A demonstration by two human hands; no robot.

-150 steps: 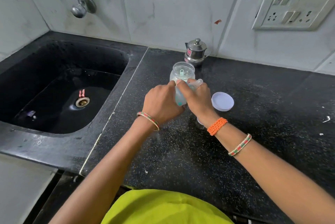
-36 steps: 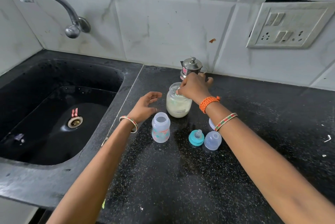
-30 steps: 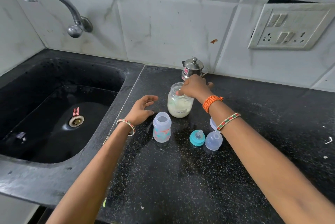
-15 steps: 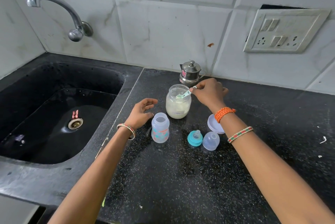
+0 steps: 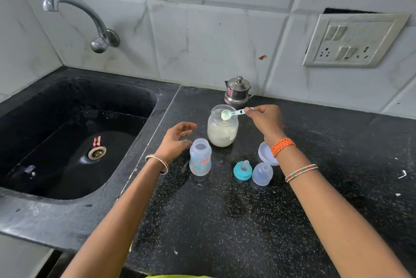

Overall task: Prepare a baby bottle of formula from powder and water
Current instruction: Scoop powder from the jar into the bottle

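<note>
An open glass jar (image 5: pixel 222 130) of pale formula powder stands on the black counter (image 5: pixel 225 221). My right hand (image 5: pixel 266 120) pinches the handle of a small teal scoop (image 5: pixel 230 114), whose bowl holds powder just above the jar's mouth. The open baby bottle (image 5: pixel 200 157) stands in front of the jar to the left. My left hand (image 5: pixel 176 140) hovers beside the bottle with loosely curled fingers, touching nothing. The teal nipple ring (image 5: pixel 242 170) and clear cap (image 5: pixel 262 173) sit to the right of the bottle.
The jar's white lid (image 5: pixel 265 154) lies partly under my right wrist. A small steel pot (image 5: pixel 238 92) stands by the tiled wall behind the jar. A black sink (image 5: pixel 67 138) with a tap (image 5: pixel 90 21) lies to the left. A switch plate (image 5: pixel 353 40) is on the wall.
My right hand reached into the jar and has lifted the scoop out with powder in it. Five seconds ago both hands held the bottle; it now stands on the counter, cap and nipple beside it.
</note>
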